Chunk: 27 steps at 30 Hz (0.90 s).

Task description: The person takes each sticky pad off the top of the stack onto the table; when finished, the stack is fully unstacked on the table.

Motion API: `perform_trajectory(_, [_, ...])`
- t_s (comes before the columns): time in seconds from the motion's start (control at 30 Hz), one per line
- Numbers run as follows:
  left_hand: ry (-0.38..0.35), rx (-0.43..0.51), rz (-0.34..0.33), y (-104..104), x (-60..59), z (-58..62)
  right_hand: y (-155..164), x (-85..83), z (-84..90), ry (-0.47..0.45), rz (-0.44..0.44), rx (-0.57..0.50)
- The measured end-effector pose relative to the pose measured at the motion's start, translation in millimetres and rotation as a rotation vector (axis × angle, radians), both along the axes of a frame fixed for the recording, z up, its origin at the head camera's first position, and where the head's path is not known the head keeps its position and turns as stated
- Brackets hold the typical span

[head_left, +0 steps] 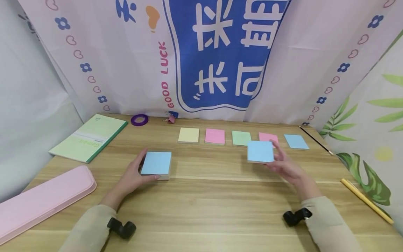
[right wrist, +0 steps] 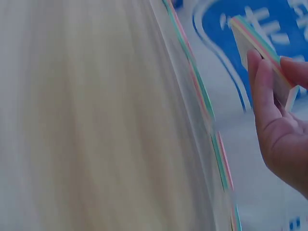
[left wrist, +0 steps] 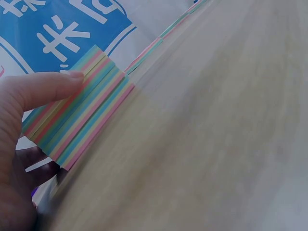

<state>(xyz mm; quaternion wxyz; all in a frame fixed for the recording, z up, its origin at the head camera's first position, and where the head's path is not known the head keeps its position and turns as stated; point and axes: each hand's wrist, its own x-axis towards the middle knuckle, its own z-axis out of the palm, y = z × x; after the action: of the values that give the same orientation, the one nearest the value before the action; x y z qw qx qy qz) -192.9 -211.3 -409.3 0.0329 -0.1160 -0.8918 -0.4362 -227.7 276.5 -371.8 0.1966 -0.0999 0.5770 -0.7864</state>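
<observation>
A thick block of sticky notes (head_left: 156,162), blue on top, sits on the wooden table, gripped by my left hand (head_left: 132,180) with the thumb on its near side. Its striped pink, yellow, green and blue edge (left wrist: 84,113) shows in the left wrist view. My right hand (head_left: 284,167) pinches a thinner sticky note pad (head_left: 260,151), also blue on top, raised over the table; its pale underside faces the right wrist camera. Behind it lies a row of pads: yellow (head_left: 188,135), pink (head_left: 215,136), green (head_left: 241,138), another pink (head_left: 267,136), partly hidden, and blue (head_left: 296,141).
At the left are a green notebook (head_left: 91,136) and a pink pencil case (head_left: 47,199). Purple tape (head_left: 132,120) and a small pink clip (head_left: 171,119) lie at the back. A thin dark pencil (head_left: 315,140) and a yellow pen (head_left: 366,200) lie at the right edge.
</observation>
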Motion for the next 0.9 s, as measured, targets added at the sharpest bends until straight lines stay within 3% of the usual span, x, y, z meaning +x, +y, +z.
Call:
perform_trajectory(0.17, [0.011,0.016,0.000,-0.5,0.0,0.8,67.3,0.9,-4.0,0.017,0.028,-0.092])
perform_trajectory(0.37, [0.023,0.014,-0.002,-1.8,0.6,2.9,122.6,5.8,-13.2,-0.050,0.053,-0.129])
perform_trajectory(0.6, [0.013,-0.014,0.001,-0.4,0.3,6.8,149.4,9.9,-21.3,-0.100,-0.005,0.050])
perform_trajectory(0.9, [-0.002,-0.008,0.006,1.5,2.2,2.7,163.3,9.8,-17.9,-0.116,-0.105,0.162])
